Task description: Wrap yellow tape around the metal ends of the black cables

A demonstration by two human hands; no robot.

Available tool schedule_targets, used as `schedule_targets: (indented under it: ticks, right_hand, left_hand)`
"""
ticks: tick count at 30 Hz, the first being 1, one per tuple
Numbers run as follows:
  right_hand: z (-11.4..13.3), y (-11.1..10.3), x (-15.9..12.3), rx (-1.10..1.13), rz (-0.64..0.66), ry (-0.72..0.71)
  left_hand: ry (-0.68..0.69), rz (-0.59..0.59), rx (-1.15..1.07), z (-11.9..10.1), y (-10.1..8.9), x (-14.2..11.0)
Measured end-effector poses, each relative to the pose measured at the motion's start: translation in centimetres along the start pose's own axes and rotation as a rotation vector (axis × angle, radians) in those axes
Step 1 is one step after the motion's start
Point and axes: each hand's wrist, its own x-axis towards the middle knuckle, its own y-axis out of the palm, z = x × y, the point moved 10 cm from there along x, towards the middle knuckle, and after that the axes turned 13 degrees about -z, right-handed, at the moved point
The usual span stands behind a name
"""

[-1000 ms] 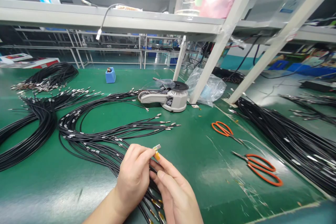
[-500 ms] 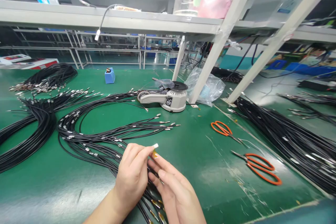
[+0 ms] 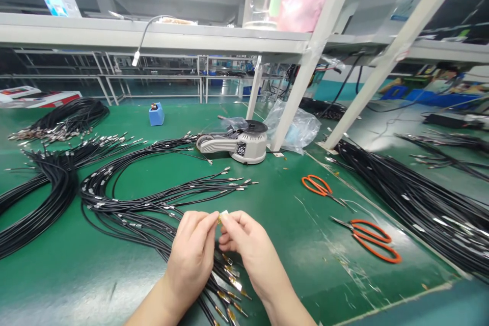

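Note:
My left hand (image 3: 192, 250) pinches the end of a black cable, where a small white and silvery connector (image 3: 224, 213) with a bit of amber tape shows between the fingertips. My right hand (image 3: 250, 244) closes on the same connector from the other side, thumb and forefinger pressed on it. Fingers cover most of the piece. Under both hands a bundle of black cables (image 3: 147, 232) runs across the green table (image 3: 282, 265). Several of its ends, wrapped in amber tape (image 3: 233, 282), stick out below my right hand.
Two pairs of orange-handled scissors (image 3: 376, 239) (image 3: 317, 184) lie to the right. A grey tape dispenser (image 3: 246, 145) stands behind the cables, with a blue block (image 3: 156, 114) farther left. More black cables (image 3: 49, 204) lie left; others (image 3: 412, 198) lie right, past slanted white posts (image 3: 296, 97).
My right hand has risen from the cables below and now pinches the connector beside my left fingertips. The taped cable ends underneath are more exposed. The view has tilted and shifted slightly.

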Motion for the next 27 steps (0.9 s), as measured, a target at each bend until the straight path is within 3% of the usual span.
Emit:
schedule_targets:
  ticks: [7, 16, 22, 27]
  right_hand:
    - [-1.9, -0.4, -0.2, -0.007, -0.031, 0.018]
    - [-1.0, -1.3, -0.3, 0.007, -0.142, -0.077]
    - [-2.3, 0.2, 0.0, 0.034, -0.046, -0.037]
    - [-2.2, 0.0, 0.3, 0.087, -0.052, -0.003]
  left_hand:
    - [-0.072, 0.015, 0.03, 0.7, 0.2, 0.2]
    - [-0.108, 0.067, 0.073, 1.3, 0.5, 0.0]
    - [-0.064, 0.079, 0.08, 0.9, 0.8, -0.1]
    - [-0.03, 0.089, 0.098, 0.6, 0.8, -0.2]
